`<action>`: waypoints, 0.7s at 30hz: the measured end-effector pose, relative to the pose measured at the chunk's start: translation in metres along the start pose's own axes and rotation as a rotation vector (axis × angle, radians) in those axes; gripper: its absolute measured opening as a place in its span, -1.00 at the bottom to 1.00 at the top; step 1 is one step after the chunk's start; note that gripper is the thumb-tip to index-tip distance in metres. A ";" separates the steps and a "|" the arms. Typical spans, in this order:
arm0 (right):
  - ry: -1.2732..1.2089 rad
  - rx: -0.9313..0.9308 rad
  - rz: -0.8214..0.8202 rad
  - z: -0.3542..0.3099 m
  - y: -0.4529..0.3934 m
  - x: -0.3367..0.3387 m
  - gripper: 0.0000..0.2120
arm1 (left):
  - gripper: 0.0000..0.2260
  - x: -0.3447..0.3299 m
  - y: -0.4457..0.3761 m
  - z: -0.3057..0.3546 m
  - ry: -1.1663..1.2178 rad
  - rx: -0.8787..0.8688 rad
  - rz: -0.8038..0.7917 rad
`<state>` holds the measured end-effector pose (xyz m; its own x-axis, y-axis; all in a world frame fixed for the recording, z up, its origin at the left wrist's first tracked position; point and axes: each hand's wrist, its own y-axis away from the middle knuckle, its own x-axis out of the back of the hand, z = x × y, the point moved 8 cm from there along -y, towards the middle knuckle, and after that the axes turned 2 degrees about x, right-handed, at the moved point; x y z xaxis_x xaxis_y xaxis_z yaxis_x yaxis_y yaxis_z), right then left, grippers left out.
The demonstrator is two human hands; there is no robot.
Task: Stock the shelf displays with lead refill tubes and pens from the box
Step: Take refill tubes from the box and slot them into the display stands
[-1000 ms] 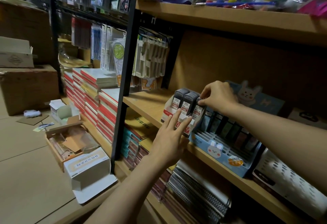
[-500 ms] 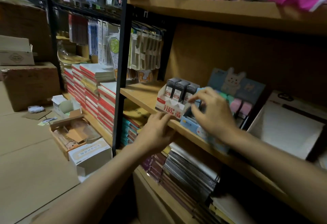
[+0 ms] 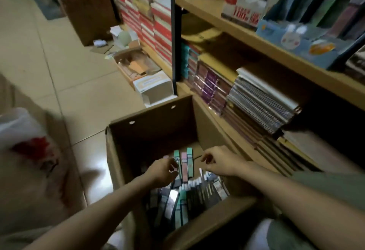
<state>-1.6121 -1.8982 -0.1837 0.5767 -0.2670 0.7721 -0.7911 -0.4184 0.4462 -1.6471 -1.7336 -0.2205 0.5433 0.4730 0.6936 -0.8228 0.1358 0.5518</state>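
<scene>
Both bare forearms reaching forward and down, converging from the lower corners. Left hand [image 3: 161, 171] knuckles-up, fingers curled inward with the tips drawn together, though whether they pinch anything cannot be told. Right hand [image 3: 220, 161] close beside it but apart, wrist bent, fingers loosely curled and hanging downward, holding nothing visible.

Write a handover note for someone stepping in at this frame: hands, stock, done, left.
Left hand: over the box, fingers curled at the pastel pens; whether it grips one is unclear.
Right hand: over the box, loosely curled, holding nothing.
Stock: many pens and tubes lie in the box.
Done: red display on the shelf holds tubes; blue display holds pens.
Left: carry more up to both displays.
</scene>
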 end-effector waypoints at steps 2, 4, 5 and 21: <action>-0.053 -0.042 -0.032 0.007 -0.013 -0.027 -0.72 | -0.66 -0.027 -0.004 -0.013 0.092 0.073 0.036; -0.081 -0.062 -0.085 0.013 -0.025 -0.052 -0.65 | -0.63 -0.052 -0.009 -0.025 0.245 0.182 0.078; -0.089 -0.075 -0.108 0.017 -0.030 -0.062 -0.61 | -0.61 -0.065 -0.011 -0.033 0.336 0.255 0.086; 0.264 0.054 -0.233 0.020 -0.078 -0.163 -0.45 | -0.66 -0.121 -0.017 -0.065 0.595 0.487 0.398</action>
<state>-1.6405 -1.8393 -0.3535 0.6625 0.0717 0.7456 -0.6281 -0.4891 0.6052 -1.7096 -1.7366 -0.3440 -0.0596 0.8015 0.5951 -0.6960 -0.4607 0.5508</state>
